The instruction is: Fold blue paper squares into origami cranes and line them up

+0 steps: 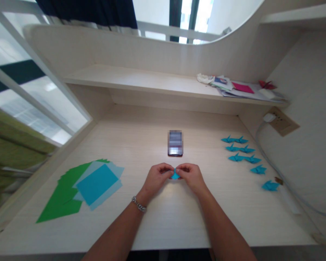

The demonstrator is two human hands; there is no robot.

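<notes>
A small folded piece of blue origami paper (175, 175) sits between my two hands at the middle of the desk. My left hand (161, 176) pinches its left side, fingers curled round the edge. On the opposite side my right hand (190, 174) grips it in the same way, thumb and fingertips closed. The fingers cover the paper's sides, so its full shape is hidden. Just beyond my hands lies a phone (175, 143) with its screen lit and blurred.
Several blue paper cranes (243, 158) stand in rows at the right. Blue paper sheets (97, 184) overlap green sheets (62, 195) on the left. A white cable (274, 168) runs along the right wall from a socket (284, 121). Papers (243, 90) lie on the shelf (141, 81).
</notes>
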